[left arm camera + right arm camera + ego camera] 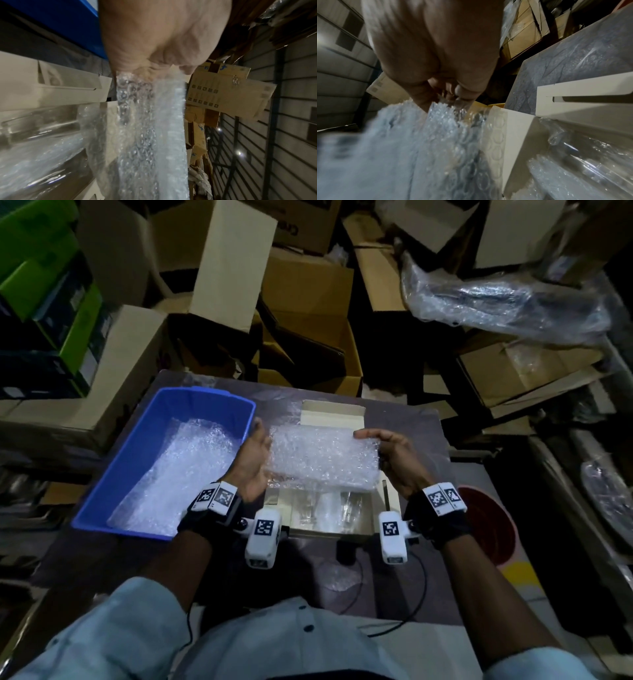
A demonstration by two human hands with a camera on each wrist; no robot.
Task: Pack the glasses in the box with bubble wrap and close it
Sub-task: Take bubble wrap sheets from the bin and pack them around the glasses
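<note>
Gripping a folded bubble wrap sheet (323, 458) by its short edges, left hand (251, 460) and right hand (397, 457), fingers curled round it, raised above the open box (368, 510). Underneath, partly hidden, probably two glasses (329, 506), blurred among plastic. Alongside, left: blue tub (137, 450) holding more wrap.

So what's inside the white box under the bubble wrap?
In the white box, clear glasses lie on plastic wrap near its front. The bubble wrap sheet both hands hold covers the rest, so that part is hidden.
</note>
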